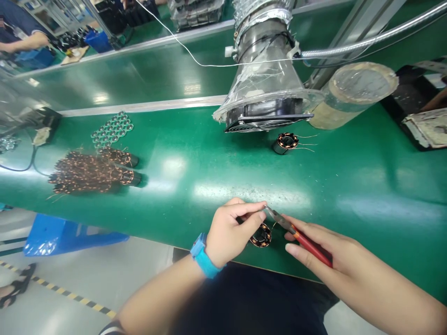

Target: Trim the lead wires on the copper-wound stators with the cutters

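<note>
My right hand [314, 246] is wrapped round a pair of long-nose pliers [310, 244] with red handles, their jaws pointing up and left. At the tip of the jaws, the thumb and index finger of my left hand [233, 228] pinch together on something too small to name. Just below those fingertips is a motor stator [261, 236], a dark ring with copper windings, partly covered by my left hand. A thin lead sticks up from its right side toward the pliers. Farther back, a second stator [285, 143] stands on the green bench with several wire ends reaching right.
A clear funnel-shaped duct with a fan [265, 116] hangs over the bench [195, 158]. Right of it are a round tub [356, 93] and a black bin [412, 102]. On the left lie many stators [87, 172] and metal rings [111, 130]. A person's arm [28, 43] shows at far left.
</note>
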